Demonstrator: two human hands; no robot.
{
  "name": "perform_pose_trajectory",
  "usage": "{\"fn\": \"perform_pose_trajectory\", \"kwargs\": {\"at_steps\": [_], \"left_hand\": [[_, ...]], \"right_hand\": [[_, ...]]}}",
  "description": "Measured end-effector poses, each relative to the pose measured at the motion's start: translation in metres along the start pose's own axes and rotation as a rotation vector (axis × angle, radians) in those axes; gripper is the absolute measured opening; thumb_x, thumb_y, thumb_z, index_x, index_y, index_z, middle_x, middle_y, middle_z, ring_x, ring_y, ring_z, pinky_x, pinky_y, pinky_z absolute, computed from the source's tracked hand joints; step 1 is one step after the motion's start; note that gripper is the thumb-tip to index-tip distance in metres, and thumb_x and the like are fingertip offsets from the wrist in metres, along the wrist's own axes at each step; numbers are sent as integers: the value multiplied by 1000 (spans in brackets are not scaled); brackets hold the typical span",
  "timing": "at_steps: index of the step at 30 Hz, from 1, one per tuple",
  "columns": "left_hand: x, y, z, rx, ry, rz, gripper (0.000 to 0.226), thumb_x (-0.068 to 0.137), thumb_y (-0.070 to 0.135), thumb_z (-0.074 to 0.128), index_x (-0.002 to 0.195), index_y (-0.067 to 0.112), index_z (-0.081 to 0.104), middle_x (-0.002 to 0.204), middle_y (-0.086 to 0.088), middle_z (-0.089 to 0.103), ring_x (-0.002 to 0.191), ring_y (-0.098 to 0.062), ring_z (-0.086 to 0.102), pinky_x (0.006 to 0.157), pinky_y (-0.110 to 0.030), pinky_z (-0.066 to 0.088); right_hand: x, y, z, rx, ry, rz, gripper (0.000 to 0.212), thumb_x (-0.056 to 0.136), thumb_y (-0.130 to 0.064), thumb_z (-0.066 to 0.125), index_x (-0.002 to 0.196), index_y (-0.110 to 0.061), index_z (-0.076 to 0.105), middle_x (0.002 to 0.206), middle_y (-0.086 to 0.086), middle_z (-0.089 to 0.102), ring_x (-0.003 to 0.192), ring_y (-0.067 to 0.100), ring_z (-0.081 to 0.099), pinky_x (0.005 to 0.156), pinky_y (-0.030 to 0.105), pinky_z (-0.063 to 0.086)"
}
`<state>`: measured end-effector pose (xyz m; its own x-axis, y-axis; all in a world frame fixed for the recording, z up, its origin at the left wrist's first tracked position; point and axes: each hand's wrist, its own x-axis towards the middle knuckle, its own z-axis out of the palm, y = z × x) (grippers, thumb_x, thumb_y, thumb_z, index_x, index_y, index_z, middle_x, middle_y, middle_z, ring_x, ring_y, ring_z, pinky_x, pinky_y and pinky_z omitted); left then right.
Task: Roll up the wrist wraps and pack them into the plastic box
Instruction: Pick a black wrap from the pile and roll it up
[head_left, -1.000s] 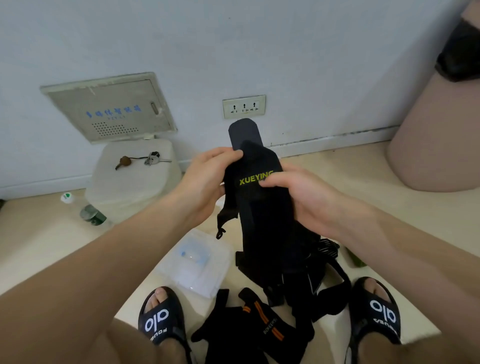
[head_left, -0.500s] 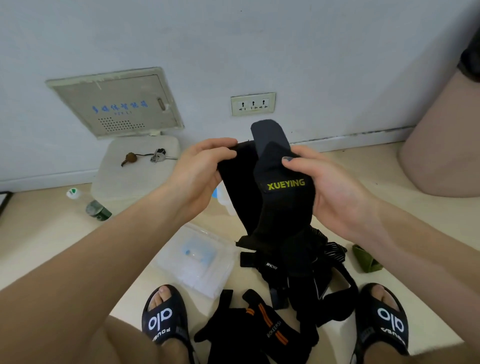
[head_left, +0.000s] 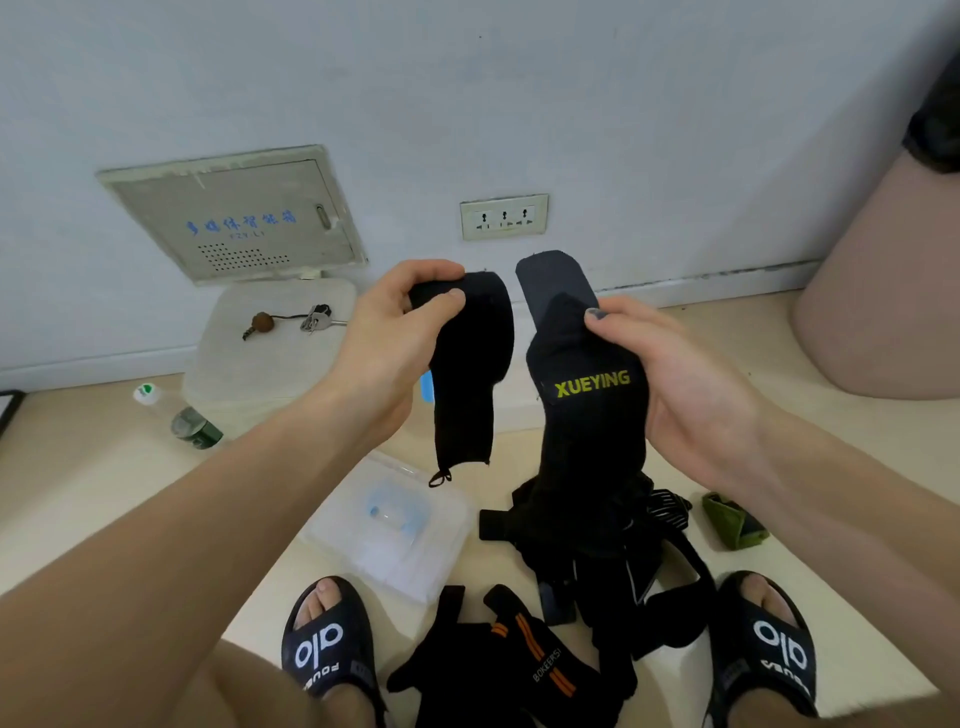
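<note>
A: What's biggest, taking the clear plastic box with the blue patch (head_left: 395, 525) as the mark?

B: Right of it on the floor, a tangled heap of black straps (head_left: 597, 561). Rising from that heap, the long black wrist wrap lettered XUEYING (head_left: 587, 405), gripped by the right hand (head_left: 675, 395), thumb curled over its upper end.

A: And the other?

B: Above the box, in the air, a shorter plain black wrap (head_left: 467, 364), pinched at its top by the left hand (head_left: 395, 338). The two wraps hang apart.
</note>
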<state>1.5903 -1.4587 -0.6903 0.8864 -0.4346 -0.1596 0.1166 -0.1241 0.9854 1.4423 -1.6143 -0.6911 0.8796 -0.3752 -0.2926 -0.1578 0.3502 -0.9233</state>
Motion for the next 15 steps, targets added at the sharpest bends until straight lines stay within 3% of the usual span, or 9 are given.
{"fn": "perform_pose_trajectory", "kwargs": {"at_steps": [2, 4, 7, 10, 15], "left_hand": [[-1, -3, 2, 23, 16, 36, 19, 98, 11, 64, 109, 24, 73, 94, 4, 70, 99, -22, 69, 89, -40, 56], [-3, -5, 6, 12, 11, 55, 19, 97, 11, 64, 105, 25, 74, 89, 6, 70, 93, -17, 67, 86, -38, 54], [-6, -5, 13, -1, -35, 65, 21, 99, 6, 59, 104, 20, 75, 96, -6, 73, 95, -24, 67, 91, -48, 55], [-9, -2, 18, -18, -71, 46, 23, 101, 4, 55, 103, 15, 75, 107, -18, 74, 96, -28, 69, 95, -55, 55], [-12, 2, 24, -80, -118, 33, 25, 97, -4, 53, 100, 12, 72, 96, -9, 75, 87, -20, 70, 84, -36, 56]], "right_hand": [[-1, 1, 3, -23, -3, -11, 20, 104, -17, 53, 102, -16, 73, 94, 3, 74, 87, 16, 72, 71, 28, 57], [-2, 4, 7, -42, -5, -18, 21, 104, -15, 52, 107, -15, 73, 98, 4, 76, 93, 18, 73, 81, 34, 57], [-3, 6, 12, -69, -1, -7, 23, 104, -14, 52, 115, -16, 72, 110, 10, 76, 107, 27, 73, 94, 44, 55], [-5, 7, 15, -91, -6, 5, 23, 104, -17, 54, 117, -18, 73, 115, 10, 76, 109, 26, 73, 93, 43, 54], [-5, 9, 17, -126, 8, 15, 25, 104, -31, 57, 114, -18, 75, 119, 9, 74, 117, 28, 69, 107, 49, 49]]}}
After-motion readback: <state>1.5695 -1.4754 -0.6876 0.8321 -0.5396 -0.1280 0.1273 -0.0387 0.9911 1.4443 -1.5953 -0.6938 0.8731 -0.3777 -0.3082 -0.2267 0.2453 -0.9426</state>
